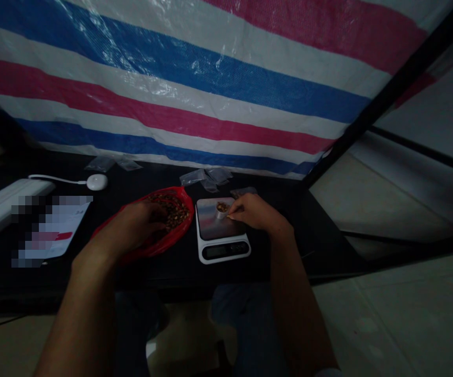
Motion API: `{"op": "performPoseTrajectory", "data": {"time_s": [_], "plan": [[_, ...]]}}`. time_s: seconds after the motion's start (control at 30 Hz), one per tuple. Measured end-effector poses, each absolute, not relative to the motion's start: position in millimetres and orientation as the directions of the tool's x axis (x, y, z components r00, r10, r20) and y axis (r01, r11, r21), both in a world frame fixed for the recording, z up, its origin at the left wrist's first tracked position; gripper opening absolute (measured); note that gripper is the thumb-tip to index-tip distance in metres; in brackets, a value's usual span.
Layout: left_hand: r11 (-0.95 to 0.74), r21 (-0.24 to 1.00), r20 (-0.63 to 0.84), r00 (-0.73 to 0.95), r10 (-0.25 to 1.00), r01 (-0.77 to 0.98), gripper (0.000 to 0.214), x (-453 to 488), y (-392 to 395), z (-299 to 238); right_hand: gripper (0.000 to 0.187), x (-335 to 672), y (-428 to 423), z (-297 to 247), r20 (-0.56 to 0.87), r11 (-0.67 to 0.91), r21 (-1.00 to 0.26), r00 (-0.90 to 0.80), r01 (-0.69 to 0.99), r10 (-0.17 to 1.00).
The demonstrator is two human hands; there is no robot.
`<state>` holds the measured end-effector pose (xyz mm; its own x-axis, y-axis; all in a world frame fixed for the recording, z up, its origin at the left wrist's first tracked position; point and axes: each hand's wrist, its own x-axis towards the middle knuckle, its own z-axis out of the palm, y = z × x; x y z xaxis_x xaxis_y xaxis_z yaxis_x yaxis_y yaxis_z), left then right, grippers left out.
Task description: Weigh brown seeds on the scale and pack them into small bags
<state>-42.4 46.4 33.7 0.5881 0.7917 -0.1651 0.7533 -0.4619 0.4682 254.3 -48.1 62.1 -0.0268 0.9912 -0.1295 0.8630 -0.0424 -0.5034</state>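
My left hand [137, 225] reaches into a red plastic bag [189, 201], its thumb and fingers apart over a heap of small brown beans or kernels [177, 212]; some fingertips are hidden. On the steel plate of a white digital scale [224, 246] stands a small round metal cup [221, 213] with brown pieces in it. Beside the cup's right side is my right hand [255, 212], thumb and forefinger closed in a pinch. What lies between those fingertips is too small to make out. The scale's display is too dark to read.
Small clear plastic bags [206, 178] lie behind the scale, with others [110, 163] farther left. A phone [59, 230], a white power strip [10, 204] and a corded white plug [97, 181] occupy the left of the black table. Striped sheeting [179, 110] hangs behind.
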Motion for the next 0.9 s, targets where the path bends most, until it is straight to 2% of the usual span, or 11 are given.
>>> {"op": "performPoseTrajectory", "data": {"time_s": [0.17,0.27,0.5,0.6,0.77,0.9], "plan": [[-0.423,0.475,-0.182,0.557,0.81,0.771,0.036,-41.5,44.5,35.8,0.024,255.4,-48.5,61.6,-0.138,-0.03,-0.505,-0.047,0.863,0.989],[-0.449,0.478,-0.141,0.57,0.809,0.755,0.035,-42.8,46.0,32.9,0.021,259.9,-50.4,62.8,-0.107,-0.023,-0.526,-0.039,0.85,0.994],[-0.432,0.518,-0.147,0.575,0.805,0.738,0.035,-46.0,45.7,27.1,0.014,257.8,-54.0,71.8,0.212,0.109,-0.551,0.013,0.827,0.977],[-0.431,0.534,-0.13,0.574,0.808,0.728,0.037,-47.1,46.1,23.7,0.015,247.1,-51.9,74.0,0.209,0.148,-0.541,-0.038,0.828,0.977],[-0.462,0.505,-0.116,0.588,0.801,0.729,0.026,-48.6,46.0,20.9,0.019,237.0,-48.9,78.1,0.191,0.158,-0.525,-0.065,0.837,0.979],[-0.459,0.488,-0.125,0.58,0.805,0.742,0.029,-47.9,43.7,22.5,0.022,236.5,-48.8,79.4,0.197,0.188,-0.529,-0.096,0.827,0.976]]}}
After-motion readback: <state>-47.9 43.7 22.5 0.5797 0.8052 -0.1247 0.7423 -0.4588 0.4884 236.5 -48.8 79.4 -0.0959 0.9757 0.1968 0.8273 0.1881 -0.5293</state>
